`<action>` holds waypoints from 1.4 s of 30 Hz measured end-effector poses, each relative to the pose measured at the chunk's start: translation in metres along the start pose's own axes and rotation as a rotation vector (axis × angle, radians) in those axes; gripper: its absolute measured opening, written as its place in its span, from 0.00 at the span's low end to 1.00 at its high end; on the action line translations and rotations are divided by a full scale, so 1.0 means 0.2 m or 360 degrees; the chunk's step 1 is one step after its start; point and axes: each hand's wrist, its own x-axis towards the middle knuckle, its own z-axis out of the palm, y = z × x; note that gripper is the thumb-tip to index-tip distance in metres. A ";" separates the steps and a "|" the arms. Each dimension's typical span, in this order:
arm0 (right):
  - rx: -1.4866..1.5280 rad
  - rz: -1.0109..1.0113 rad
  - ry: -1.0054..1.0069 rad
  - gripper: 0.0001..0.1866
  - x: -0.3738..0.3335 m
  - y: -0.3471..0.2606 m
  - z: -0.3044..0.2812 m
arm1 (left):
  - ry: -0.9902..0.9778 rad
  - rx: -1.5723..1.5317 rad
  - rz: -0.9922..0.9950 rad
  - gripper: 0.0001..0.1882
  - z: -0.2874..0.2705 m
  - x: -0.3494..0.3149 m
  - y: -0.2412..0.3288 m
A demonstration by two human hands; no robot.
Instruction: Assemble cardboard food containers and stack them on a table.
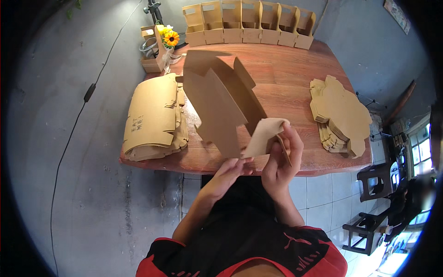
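A partly folded brown cardboard box (217, 94) is tilted over the near part of the table, its long wall and side flaps standing at angles. My left hand (228, 174) grips the box's lower corner, fingertips pressed to the board. A bent end flap (264, 135) at the near end is pinched between the thumb and fingers of my right hand (284, 159). Part of the right fingers lies behind the board. To the left lies a stack of flat cardboard blanks (152, 111) with dark print. Another stack of die-cut cardboard pieces (341, 111) lies at the right.
Several upright cardboard holders (251, 34) line the far edge of the wooden table (286, 74). At the far left stand a cardboard caddy (151, 64) and orange and yellow flowers (171, 38). A dark cable (69, 134) hangs along the wall. Dark stools (364, 233) stand at right.
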 end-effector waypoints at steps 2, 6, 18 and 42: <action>-0.0207 -0.0141 -0.0080 0.23 0.03 0.03 -0.05 | -0.0126 0.0969 -0.0322 0.24 0.00 -0.08 0.21; -0.0276 -0.0272 -0.0049 0.31 0.09 0.07 -0.09 | -0.0428 0.1823 0.0044 0.22 -0.03 -0.20 0.80; -0.0423 -0.0381 -0.0178 0.29 0.13 -0.02 -0.14 | 0.0194 0.2014 0.1129 0.21 0.15 0.24 1.07; -0.0381 -0.0360 -0.0466 0.27 0.02 -0.08 -0.16 | 0.0148 0.1405 0.0460 0.22 0.15 0.14 1.03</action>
